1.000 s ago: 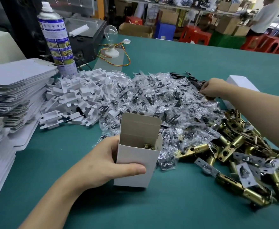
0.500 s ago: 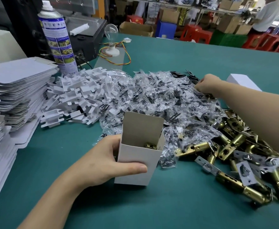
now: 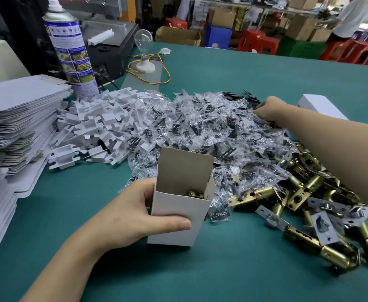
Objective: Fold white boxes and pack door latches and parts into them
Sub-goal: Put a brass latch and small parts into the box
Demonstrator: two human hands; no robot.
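My left hand (image 3: 130, 219) grips an upright white box (image 3: 174, 223) on the green table, thumb across its front face. The top flap stands open, and a brass latch (image 3: 195, 192) shows inside. My right hand (image 3: 270, 107) reaches across to the far edge of a heap of clear bags of small black parts (image 3: 211, 131). Its fingers are curled down into the heap, beside loose black parts (image 3: 235, 97), and the fingertips are hidden. A pile of brass door latches (image 3: 309, 192) lies under my right forearm.
Stacks of flat white box blanks (image 3: 15, 110) stand at the left. White card inserts (image 3: 95, 125) are heaped beside the bags. A spray can (image 3: 69, 53) and a light bulb (image 3: 143, 40) on a wired base stand behind. A closed white box (image 3: 318, 104) lies at the far right.
My right hand has crept slightly farther and to the left along the far edge of the bag heap. My left hand and the box have stayed in place.
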